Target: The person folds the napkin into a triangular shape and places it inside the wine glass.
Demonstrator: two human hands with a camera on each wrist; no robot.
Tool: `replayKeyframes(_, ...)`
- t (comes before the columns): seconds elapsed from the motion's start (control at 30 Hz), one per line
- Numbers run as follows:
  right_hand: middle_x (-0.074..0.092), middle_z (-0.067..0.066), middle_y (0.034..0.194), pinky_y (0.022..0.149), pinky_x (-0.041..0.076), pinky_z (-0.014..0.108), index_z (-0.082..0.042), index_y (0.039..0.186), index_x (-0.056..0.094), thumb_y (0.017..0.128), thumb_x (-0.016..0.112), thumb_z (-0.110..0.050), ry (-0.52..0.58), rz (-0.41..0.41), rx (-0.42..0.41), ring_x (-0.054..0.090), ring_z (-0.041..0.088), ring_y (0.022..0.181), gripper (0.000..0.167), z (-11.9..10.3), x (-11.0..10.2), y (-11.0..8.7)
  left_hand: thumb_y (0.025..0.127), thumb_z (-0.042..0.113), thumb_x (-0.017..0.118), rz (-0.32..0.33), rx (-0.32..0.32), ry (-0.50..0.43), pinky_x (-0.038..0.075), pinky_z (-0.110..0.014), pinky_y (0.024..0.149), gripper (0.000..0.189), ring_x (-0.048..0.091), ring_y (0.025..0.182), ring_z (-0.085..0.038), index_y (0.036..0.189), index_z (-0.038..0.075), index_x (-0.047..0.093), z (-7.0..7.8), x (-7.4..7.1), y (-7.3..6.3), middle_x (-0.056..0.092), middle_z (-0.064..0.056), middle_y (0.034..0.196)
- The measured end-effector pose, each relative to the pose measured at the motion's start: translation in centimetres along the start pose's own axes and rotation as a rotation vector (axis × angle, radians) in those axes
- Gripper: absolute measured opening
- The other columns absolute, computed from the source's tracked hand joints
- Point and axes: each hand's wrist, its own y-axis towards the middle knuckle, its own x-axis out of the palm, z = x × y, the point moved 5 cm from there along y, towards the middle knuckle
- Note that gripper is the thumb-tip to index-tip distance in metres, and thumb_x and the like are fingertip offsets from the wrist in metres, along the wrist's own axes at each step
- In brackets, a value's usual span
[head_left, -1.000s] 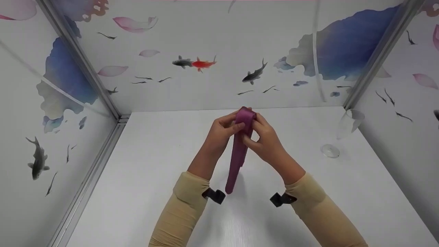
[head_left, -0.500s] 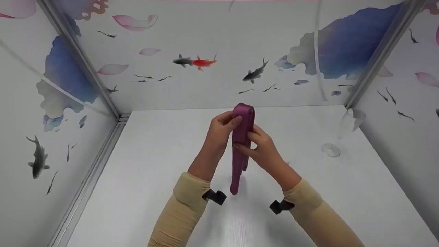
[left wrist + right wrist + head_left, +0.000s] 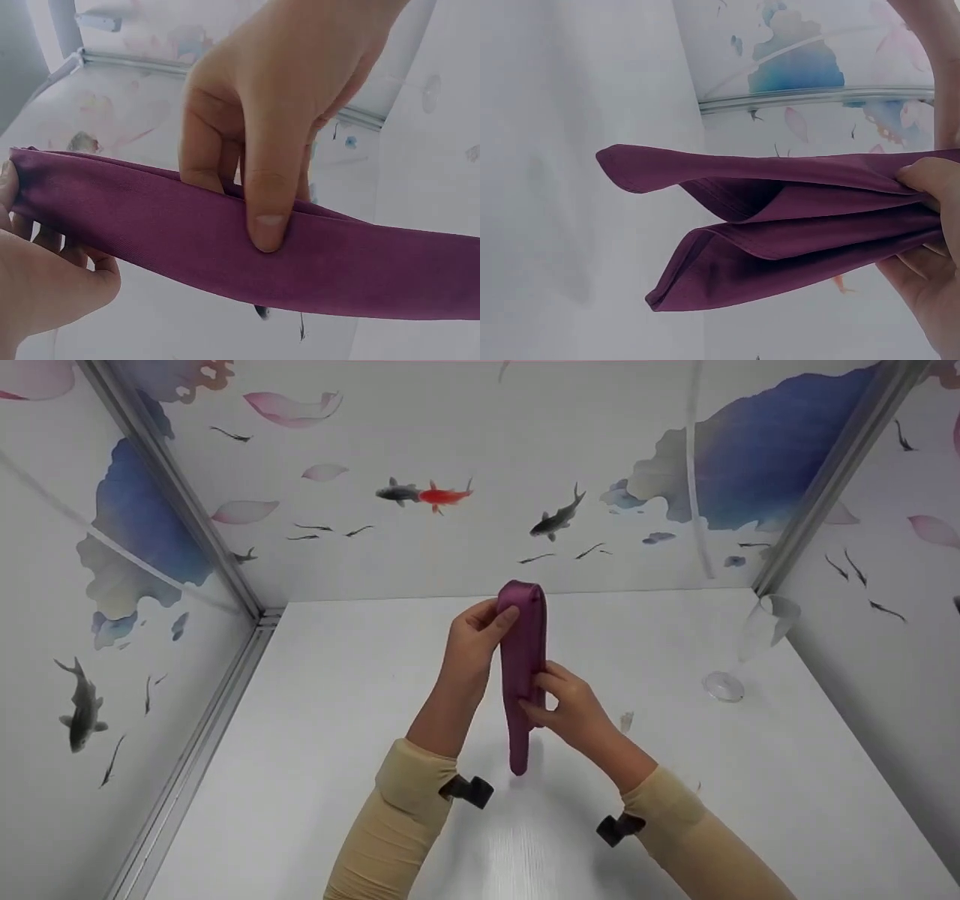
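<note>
A purple cloth napkin (image 3: 517,645), folded into a long narrow strip, hangs upright between both hands. High on its left side, the left hand (image 3: 471,643) pinches the folds, its thumb flat on the front face; the left wrist view shows this thumb (image 3: 268,225) with the fingers behind the cloth. Lower down, the right hand (image 3: 568,701) pinches the layers between thumb and fingers. In the right wrist view, the loose ends of the napkin (image 3: 727,262) spread into several pleats with pointed tips, one tail reaching further than the others.
A clear stemmed glass (image 3: 772,624) stands at the back right of the white table (image 3: 360,697), its round foot (image 3: 724,687) on the surface. A small pale scrap (image 3: 626,721) shows beside the right forearm. Printed walls (image 3: 315,562) enclose the back and sides.
The right hand has slid down the napkin from near its top to its lower half. The left hand stays near the top, shifting slightly left with the cloth, which now hangs straighter.
</note>
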Motion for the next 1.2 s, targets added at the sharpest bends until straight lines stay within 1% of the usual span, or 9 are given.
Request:
replayKeyframes(0.23,0.060,0.004,0.099,0.068,0.054,0.028,-0.006,0.096,0.064,0.077,0.079,0.004,-0.065,-0.048,-0.008,0.059,0.013,0.084,0.026,0.8,0.6,-1.4,0.092,0.008,0.067,0.064,-0.024,0.006,0.048,-0.033,0.082,0.017,0.060,0.079,-0.016,0.105,-0.003,0.070,-0.5,-0.4,0.0,0.065,-0.006,0.086)
replayKeyframes(0.4,0.062,0.004,0.098,0.069,0.055,0.031,-0.007,0.095,0.065,0.077,0.079,0.003,-0.132,-0.037,-0.019,0.060,0.015,0.084,0.025,1.5,0.2,-2.3,0.091,0.011,0.069,0.061,-0.098,0.072,0.048,-0.033,0.082,0.022,0.061,0.084,-0.017,0.109,-0.003,0.070,-0.7,-0.3,-0.1,0.066,-0.005,0.089)
replayKeyframes(0.57,0.062,0.003,0.103,0.076,0.054,0.032,-0.008,0.095,0.068,0.077,0.080,0.002,-0.177,-0.092,-0.009,0.063,0.016,0.093,0.023,2.5,-0.6,-3.5,0.092,0.014,0.070,0.057,-0.175,0.087,0.050,-0.031,0.075,0.025,0.062,0.084,-0.017,0.112,-0.001,0.069,-0.6,-0.2,-0.1,0.067,-0.006,0.091)
replayKeyframes(0.67,0.063,0.003,0.105,0.079,0.054,0.034,-0.008,0.096,0.070,0.076,0.082,0.000,-0.219,-0.124,0.017,0.063,0.018,0.098,0.025,3.3,-1.6,-4.3,0.091,0.014,0.070,0.068,-0.182,0.096,0.051,-0.029,0.072,0.027,0.063,0.083,-0.017,0.113,-0.002,0.069,-0.3,-0.4,-0.1,0.067,-0.006,0.091)
replayKeyframes(0.73,0.063,0.003,0.105,0.080,0.054,0.036,-0.009,0.097,0.070,0.076,0.082,0.000,-0.245,-0.121,0.049,0.063,0.019,0.098,0.026,3.9,-2.6,-4.7,0.091,0.013,0.071,0.078,-0.179,0.100,0.051,-0.028,0.071,0.027,0.063,0.081,-0.017,0.114,-0.001,0.069,-0.1,-0.6,-0.1,0.068,-0.007,0.091)
replayKeyframes(0.87,0.064,0.002,0.103,0.081,0.054,0.036,-0.010,0.097,0.071,0.076,0.081,0.000,-0.281,-0.063,0.117,0.063,0.019,0.098,0.025,5.4,-5.0,-5.6,0.090,0.012,0.071,0.081,-0.166,0.105,0.050,-0.027,0.068,0.028,0.064,0.079,-0.016,0.115,-0.001,0.069,0.2,-1.1,-0.2,0.069,-0.007,0.091)
replayKeyframes(1.0,0.065,0.003,0.101,0.081,0.051,0.036,-0.008,0.098,0.071,0.077,0.080,0.001,-0.334,0.037,0.170,0.062,0.020,0.098,0.024,7.1,-8.0,-6.4,0.090,0.013,0.072,0.089,-0.169,0.120,0.047,-0.026,0.065,0.029,0.063,0.077,-0.015,0.115,0.001,0.070,0.3,-1.4,-0.3,0.070,-0.007,0.091)
replayKeyframes(1.07,0.065,0.006,0.101,0.082,0.049,0.037,-0.006,0.100,0.071,0.078,0.079,0.000,-0.368,0.107,0.191,0.061,0.022,0.098,0.024,8.1,-9.6,-6.8,0.090,0.014,0.072,0.097,-0.171,0.126,0.047,-0.025,0.064,0.028,0.063,0.077,-0.015,0.115,0.001,0.070,0.4,-1.6,-0.4,0.070,-0.007,0.091)
replayKeyframes(1.2,0.065,0.012,0.102,0.084,0.044,0.043,0.000,0.104,0.070,0.082,0.076,-0.001,-0.416,0.286,0.260,0.058,0.030,0.098,0.023,10.0,-13.3,-7.7,0.090,0.013,0.072,0.115,-0.170,0.117,0.045,-0.025,0.063,0.028,0.060,0.076,-0.014,0.114,0.001,0.070,0.5,-2.0,-0.6,0.069,-0.006,0.088)
